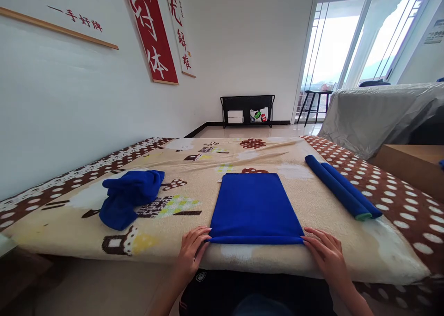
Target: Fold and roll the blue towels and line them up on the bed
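A blue towel [255, 205] lies flat on the blanket-covered bed in front of me, its near edge turned over into a narrow roll. At the left end of that roll, my left hand [194, 246] pinches the cloth between thumb and fingers. My right hand [324, 251] grips the opposite end the same way. Off to the left is a crumpled blue cloth [133, 196]. On the right lie two rolled blue towels [342, 189] side by side, the nearer end of one showing a green edge.
The patterned blanket [284, 256] spreads over the bed, with brown dotted borders. A cardboard box [409, 168] and plastic-covered furniture [374, 117] stand to the right. Against the far wall is a low black rack [247, 108], and a black stool [315, 104] stands by the glass door.
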Demonstrator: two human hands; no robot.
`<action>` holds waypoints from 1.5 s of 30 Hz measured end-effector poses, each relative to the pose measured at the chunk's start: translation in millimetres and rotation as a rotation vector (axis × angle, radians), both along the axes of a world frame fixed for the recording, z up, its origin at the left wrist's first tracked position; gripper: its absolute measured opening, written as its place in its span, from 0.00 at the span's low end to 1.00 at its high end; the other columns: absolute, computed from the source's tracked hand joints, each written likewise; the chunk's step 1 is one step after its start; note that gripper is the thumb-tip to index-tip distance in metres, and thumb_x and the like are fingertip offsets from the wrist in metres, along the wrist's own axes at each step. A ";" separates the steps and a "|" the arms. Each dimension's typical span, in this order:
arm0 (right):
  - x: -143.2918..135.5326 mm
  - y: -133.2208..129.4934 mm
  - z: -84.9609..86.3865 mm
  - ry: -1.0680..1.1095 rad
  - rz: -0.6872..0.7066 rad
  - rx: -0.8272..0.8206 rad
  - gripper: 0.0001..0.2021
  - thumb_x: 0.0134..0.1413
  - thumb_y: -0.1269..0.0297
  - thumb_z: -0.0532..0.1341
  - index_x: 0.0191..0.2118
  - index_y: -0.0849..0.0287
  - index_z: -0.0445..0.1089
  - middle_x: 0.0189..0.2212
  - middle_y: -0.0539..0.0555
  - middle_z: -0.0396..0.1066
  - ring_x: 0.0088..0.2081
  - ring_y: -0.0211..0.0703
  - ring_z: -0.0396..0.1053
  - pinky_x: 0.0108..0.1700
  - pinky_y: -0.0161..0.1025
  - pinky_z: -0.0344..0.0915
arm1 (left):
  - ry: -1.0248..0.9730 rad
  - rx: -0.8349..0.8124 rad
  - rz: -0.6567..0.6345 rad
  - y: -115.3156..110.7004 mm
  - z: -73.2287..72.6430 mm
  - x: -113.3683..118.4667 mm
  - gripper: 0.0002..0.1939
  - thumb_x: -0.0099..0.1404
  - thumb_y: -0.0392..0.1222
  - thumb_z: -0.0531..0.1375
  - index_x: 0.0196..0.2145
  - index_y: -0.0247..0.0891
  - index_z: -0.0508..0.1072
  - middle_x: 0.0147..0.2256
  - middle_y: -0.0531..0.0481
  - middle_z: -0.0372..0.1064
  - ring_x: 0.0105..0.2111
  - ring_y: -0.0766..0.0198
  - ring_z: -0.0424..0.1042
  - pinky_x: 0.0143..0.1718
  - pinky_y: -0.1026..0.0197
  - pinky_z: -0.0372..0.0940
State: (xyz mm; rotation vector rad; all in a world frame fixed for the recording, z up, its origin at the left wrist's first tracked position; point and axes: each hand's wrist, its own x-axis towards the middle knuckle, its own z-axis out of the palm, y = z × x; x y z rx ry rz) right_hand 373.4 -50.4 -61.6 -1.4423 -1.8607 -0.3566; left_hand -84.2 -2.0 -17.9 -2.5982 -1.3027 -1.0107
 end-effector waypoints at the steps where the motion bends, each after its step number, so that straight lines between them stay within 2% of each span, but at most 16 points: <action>1: 0.6 1.0 2.4 0.001 0.003 -0.002 0.10 0.64 0.57 0.57 0.45 0.44 0.75 0.52 0.48 0.72 0.53 0.48 0.68 0.53 0.48 0.58 | 0.005 -0.002 0.007 0.2 2.5 0.4 0.10 0.72 0.36 0.52 0.46 0.44 0.71 0.53 0.48 0.71 0.57 0.57 0.65 0.56 0.52 0.60; 9: 11.0 7.2 25.3 -0.085 0.084 -0.076 0.10 0.66 0.59 0.54 0.41 0.47 0.73 0.55 0.50 0.69 0.54 0.46 0.66 0.53 0.47 0.55 | 0.099 0.035 0.027 -0.6 27.5 4.4 0.09 0.71 0.35 0.51 0.44 0.42 0.69 0.54 0.45 0.68 0.59 0.54 0.62 0.56 0.51 0.59; 16: 7.5 3.5 25.8 -0.090 0.108 -0.169 0.11 0.67 0.62 0.50 0.39 0.52 0.70 0.57 0.52 0.66 0.56 0.45 0.63 0.53 0.45 0.53 | 0.131 -0.060 0.064 -4.0 25.1 8.5 0.09 0.72 0.37 0.49 0.41 0.42 0.69 0.57 0.44 0.63 0.59 0.54 0.59 0.56 0.50 0.59; 19: -4.3 8.5 22.8 -0.090 0.058 -0.124 0.11 0.66 0.65 0.50 0.37 0.54 0.69 0.55 0.52 0.68 0.55 0.45 0.64 0.53 0.46 0.52 | 0.134 -0.078 0.132 -1.4 21.3 14.0 0.12 0.72 0.38 0.48 0.39 0.41 0.70 0.57 0.43 0.62 0.59 0.53 0.60 0.55 0.49 0.60; 25: -28.8 14.2 25.1 -0.054 -0.164 0.052 0.10 0.63 0.69 0.52 0.32 0.56 0.69 0.48 0.53 0.73 0.51 0.47 0.68 0.57 0.51 0.48 | 0.165 0.001 0.280 3.7 12.9 22.3 0.11 0.69 0.39 0.51 0.34 0.40 0.72 0.56 0.42 0.64 0.58 0.49 0.61 0.55 0.44 0.56; 28: -34.9 10.4 28.8 -0.041 -0.256 0.105 0.05 0.60 0.68 0.57 0.34 0.57 0.69 0.49 0.55 0.73 0.51 0.49 0.68 0.56 0.51 0.49 | 0.123 0.080 0.377 1.5 10.2 27.3 0.06 0.67 0.38 0.54 0.37 0.40 0.71 0.56 0.39 0.64 0.57 0.47 0.62 0.53 0.42 0.55; 30: -41.5 8.0 29.7 -0.029 -0.257 0.150 0.05 0.58 0.70 0.57 0.37 0.56 0.70 0.50 0.56 0.72 0.50 0.50 0.68 0.54 0.51 0.50 | 0.083 0.141 0.398 -1.1 10.3 35.6 0.08 0.65 0.35 0.54 0.41 0.40 0.70 0.56 0.38 0.63 0.57 0.46 0.62 0.53 0.42 0.56; 32: -53.7 7.1 29.3 -0.016 -0.173 0.170 0.11 0.56 0.75 0.55 0.41 0.55 0.70 0.49 0.55 0.72 0.48 0.48 0.68 0.53 0.50 0.52 | 0.063 0.189 0.347 -3.8 11.4 49.8 0.14 0.64 0.28 0.52 0.44 0.40 0.69 0.54 0.38 0.64 0.57 0.48 0.62 0.53 0.43 0.56; 35: -80.5 8.7 28.7 0.032 0.018 0.126 0.18 0.53 0.81 0.52 0.43 0.54 0.69 0.44 0.54 0.71 0.46 0.45 0.67 0.51 0.48 0.54 | 0.072 0.211 0.201 -7.1 12.7 79.9 0.21 0.60 0.22 0.50 0.46 0.39 0.68 0.49 0.40 0.66 0.52 0.51 0.65 0.52 0.47 0.58; 39: -107.4 11.6 33.0 0.102 0.171 0.068 0.15 0.54 0.80 0.52 0.41 0.55 0.69 0.40 0.52 0.71 0.44 0.44 0.65 0.50 0.47 0.54 | 0.086 0.181 0.027 -7.6 11.7 114.2 0.23 0.58 0.20 0.48 0.45 0.38 0.68 0.42 0.44 0.68 0.45 0.54 0.68 0.49 0.50 0.62; 42: -106.6 10.7 37.8 0.110 0.242 0.045 0.13 0.57 0.78 0.53 0.41 0.56 0.69 0.39 0.52 0.70 0.42 0.43 0.64 0.49 0.46 0.56 | 0.051 0.103 -0.012 -6.8 10.8 118.7 0.19 0.58 0.22 0.50 0.43 0.38 0.68 0.40 0.45 0.68 0.40 0.55 0.67 0.45 0.52 0.63; 45: -93.5 8.3 39.2 0.072 0.266 0.010 0.12 0.60 0.75 0.54 0.45 0.57 0.68 0.40 0.54 0.70 0.42 0.44 0.65 0.48 0.45 0.58 | 0.029 0.038 -0.015 -7.9 11.0 106.5 0.17 0.59 0.24 0.51 0.43 0.38 0.68 0.40 0.44 0.68 0.41 0.54 0.66 0.44 0.52 0.63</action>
